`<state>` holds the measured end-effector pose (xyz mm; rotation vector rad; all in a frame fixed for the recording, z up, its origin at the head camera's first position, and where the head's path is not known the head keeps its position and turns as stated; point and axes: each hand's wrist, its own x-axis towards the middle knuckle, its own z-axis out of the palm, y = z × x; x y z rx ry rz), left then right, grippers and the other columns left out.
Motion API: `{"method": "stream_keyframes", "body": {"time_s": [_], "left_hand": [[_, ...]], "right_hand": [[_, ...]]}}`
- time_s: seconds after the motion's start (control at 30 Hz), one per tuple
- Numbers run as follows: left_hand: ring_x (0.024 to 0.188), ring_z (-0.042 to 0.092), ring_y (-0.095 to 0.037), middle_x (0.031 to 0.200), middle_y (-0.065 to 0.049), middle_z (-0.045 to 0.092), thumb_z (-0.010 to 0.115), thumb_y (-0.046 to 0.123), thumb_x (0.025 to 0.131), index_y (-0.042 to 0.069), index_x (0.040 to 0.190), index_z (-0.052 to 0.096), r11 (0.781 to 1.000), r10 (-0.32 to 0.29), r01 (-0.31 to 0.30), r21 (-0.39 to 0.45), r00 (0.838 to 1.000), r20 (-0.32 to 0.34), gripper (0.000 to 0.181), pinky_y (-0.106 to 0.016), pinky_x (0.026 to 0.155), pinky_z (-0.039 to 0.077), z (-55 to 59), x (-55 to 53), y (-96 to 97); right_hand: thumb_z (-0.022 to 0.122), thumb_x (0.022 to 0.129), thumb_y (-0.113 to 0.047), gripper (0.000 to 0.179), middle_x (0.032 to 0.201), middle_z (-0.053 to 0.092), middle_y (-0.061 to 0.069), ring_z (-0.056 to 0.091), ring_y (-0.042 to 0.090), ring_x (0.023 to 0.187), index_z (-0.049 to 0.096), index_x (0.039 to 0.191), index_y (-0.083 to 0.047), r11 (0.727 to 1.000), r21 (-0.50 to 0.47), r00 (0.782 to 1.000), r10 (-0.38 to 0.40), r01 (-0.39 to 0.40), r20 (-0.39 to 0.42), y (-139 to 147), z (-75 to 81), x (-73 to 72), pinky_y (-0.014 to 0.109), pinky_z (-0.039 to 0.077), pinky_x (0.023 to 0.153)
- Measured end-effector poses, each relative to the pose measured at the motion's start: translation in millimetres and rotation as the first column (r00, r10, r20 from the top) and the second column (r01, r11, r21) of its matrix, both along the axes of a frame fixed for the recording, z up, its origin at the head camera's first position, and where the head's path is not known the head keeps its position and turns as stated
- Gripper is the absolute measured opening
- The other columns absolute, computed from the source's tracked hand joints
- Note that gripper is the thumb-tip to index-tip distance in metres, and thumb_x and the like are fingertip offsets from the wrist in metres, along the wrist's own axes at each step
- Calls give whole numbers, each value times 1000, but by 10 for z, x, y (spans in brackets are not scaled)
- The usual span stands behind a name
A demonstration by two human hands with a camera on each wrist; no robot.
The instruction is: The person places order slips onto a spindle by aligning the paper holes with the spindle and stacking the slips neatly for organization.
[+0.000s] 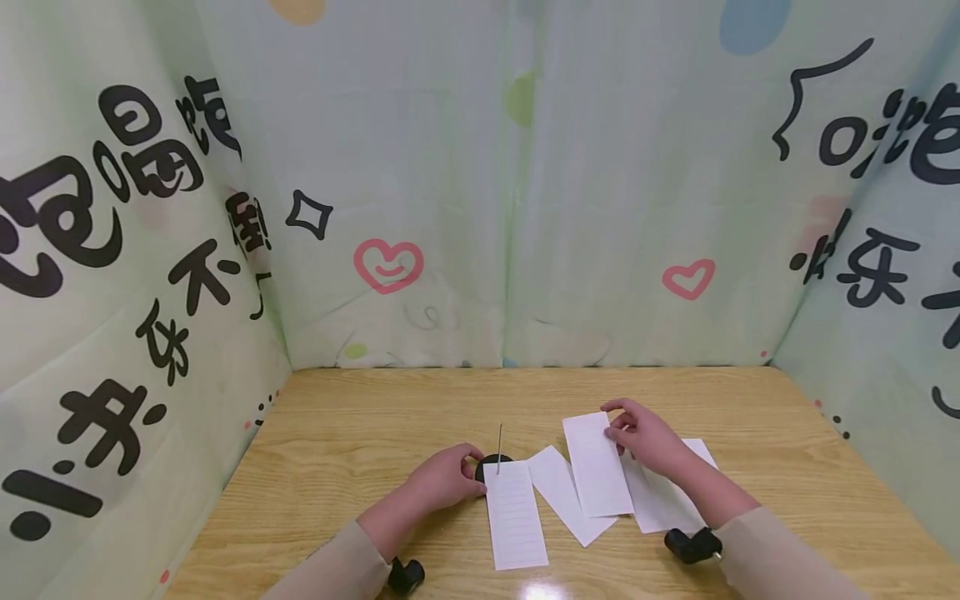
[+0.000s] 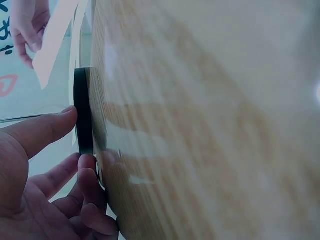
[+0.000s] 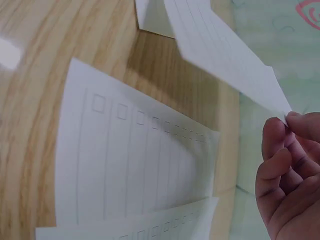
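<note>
A receipt spike with a round black base [image 2: 83, 115] and a thin upright needle [image 1: 500, 442] stands on the table. My left hand [image 1: 450, 477] pinches the edge of that base between thumb and fingers. One lined paper slip [image 1: 517, 521] lies over the base, and the needle appears to pass through its top end. To the right, my right hand [image 1: 645, 437] pinches another white slip [image 1: 597, 467] by its edge and holds it tilted above the table. Beneath and beside it lie more slips [image 1: 558, 492], some printed with lines and small boxes [image 3: 125, 165].
Below is a wooden table [image 1: 360, 417]. Pale curtains [image 1: 450, 167] with black lettering and hearts enclose its back and sides. A small black device [image 1: 406, 575] sits near the left wrist, and another [image 1: 692, 545] near the right.
</note>
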<state>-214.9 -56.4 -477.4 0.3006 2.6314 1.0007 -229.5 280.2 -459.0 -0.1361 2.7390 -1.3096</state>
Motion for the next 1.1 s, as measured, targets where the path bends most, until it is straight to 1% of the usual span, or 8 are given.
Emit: {"method": "stream_keyframes", "body": {"time_s": [0.2, 0.33, 0.5, 0.57, 0.67, 0.83, 0.93, 1.1], "left_hand": [[74, 52, -20, 84, -3, 55, 82, 22, 83, 13, 121, 62, 1000, 4, -4, -2, 1000, 8, 44, -35, 65, 40, -3, 1, 1], [74, 52, -20, 83, -3, 55, 82, 23, 83, 14, 121, 62, 1000, 4, -4, -5, 1000, 10, 44, -34, 65, 40, -13, -1, -3], [72, 51, -20, 83, -3, 55, 81, 22, 83, 12, 121, 62, 1000, -13, 13, 11, 1000, -2, 44, -34, 64, 40, -17, 1, -17], [72, 51, -20, 83, -3, 55, 81, 22, 83, 12, 121, 62, 1000, -18, 18, 17, 1000, -5, 44, -35, 63, 39, -16, 1, -19], [72, 51, -20, 83, -2, 55, 81, 22, 83, 12, 121, 62, 1000, -21, 21, 16, 1000, -8, 44, -34, 63, 39, -17, -2, -19], [72, 51, -20, 83, -2, 55, 82, 23, 83, 12, 121, 63, 1000, -21, 21, 9, 1000, -14, 44, -34, 63, 39, -25, -5, -18], [72, 51, -20, 82, -2, 55, 82, 23, 82, 12, 121, 63, 1000, -22, 22, 7, 1000, -14, 44, -34, 63, 39, -27, -10, -16], [72, 51, -20, 82, -2, 55, 82, 23, 82, 12, 120, 63, 1000, -28, 28, 5, 999, -16, 44, -34, 64, 39, -38, -19, -15]], "right_hand": [[59, 98, -6, 41, 91, 59, 10, 57, 28, 70, 45, 135, 1, 996, -93, 1000, 7, -7, 1, 5, 70, 23, 30, 44, 55], [60, 98, -6, 42, 92, 59, 11, 57, 27, 71, 44, 136, 1, 992, -127, 1000, 13, -13, 2, -19, 115, 46, 31, 45, 57], [61, 98, -8, 44, 92, 60, 11, 58, 30, 73, 44, 137, 0, 987, -159, 1000, 12, -12, -2, -39, 141, 40, 32, 46, 57], [61, 98, -9, 44, 92, 60, 11, 58, 29, 73, 44, 138, -1, 984, -179, 1000, 16, -16, -6, -47, 145, 41, 32, 47, 58], [61, 98, -10, 46, 94, 60, 12, 58, 27, 74, 43, 139, -1, 975, -219, 999, 31, -32, -9, -66, 170, 54, 31, 47, 59], [62, 98, -15, 49, 98, 60, 13, 57, 28, 76, 42, 141, -3, 957, -286, 999, 47, -44, 5, -138, 277, 104, 31, 49, 62], [63, 98, -15, 48, 98, 60, 12, 56, 27, 75, 42, 140, -4, 947, -317, 998, 59, -55, 2, -203, 344, 131, 30, 49, 64], [63, 98, -11, 47, 95, 59, 12, 55, 23, 71, 43, 139, -1, 924, -371, 995, 94, -95, -21, -330, 412, 153, 29, 50, 63]]}}
